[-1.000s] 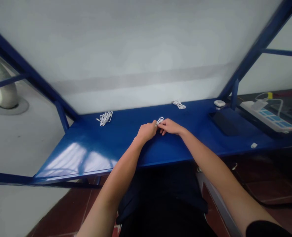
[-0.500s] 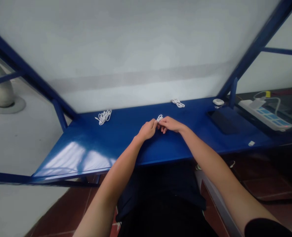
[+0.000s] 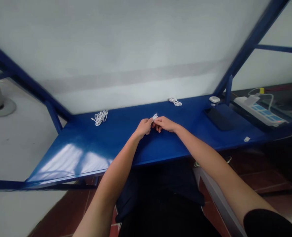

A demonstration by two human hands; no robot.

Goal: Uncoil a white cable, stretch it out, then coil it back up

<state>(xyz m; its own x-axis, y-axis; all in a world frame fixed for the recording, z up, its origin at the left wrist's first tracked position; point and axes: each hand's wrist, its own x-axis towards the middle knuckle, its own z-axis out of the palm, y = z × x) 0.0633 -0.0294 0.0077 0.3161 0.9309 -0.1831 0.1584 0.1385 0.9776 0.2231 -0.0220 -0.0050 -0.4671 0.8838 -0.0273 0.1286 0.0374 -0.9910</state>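
A folded white cable (image 3: 155, 116) is pinched between my two hands, its loops sticking up past the fingertips. My left hand (image 3: 144, 127) is closed on it from the left, thumb on top. From the other side my right hand (image 3: 163, 123) grips it with thumb and forefinger, the other fingers curled below. Most of the cable is hidden by the fingers. On the blue table (image 3: 116, 131), a bundled white cable (image 3: 100, 118) lies to the left, and another coiled white cable (image 3: 175, 101) lies near the back edge, right of centre.
To the right are a dark phone (image 3: 217, 118), a white rounded case (image 3: 214, 99) and a small white piece (image 3: 247, 139) near the front edge. Farther right sits a power strip (image 3: 261, 110) with a plug in it. A blue frame post (image 3: 53, 117) stands at the left.
The view has shifted slightly, so most things sit a little farther left. My hands stay together on the cable; its loops now look narrower and lean more to the right.
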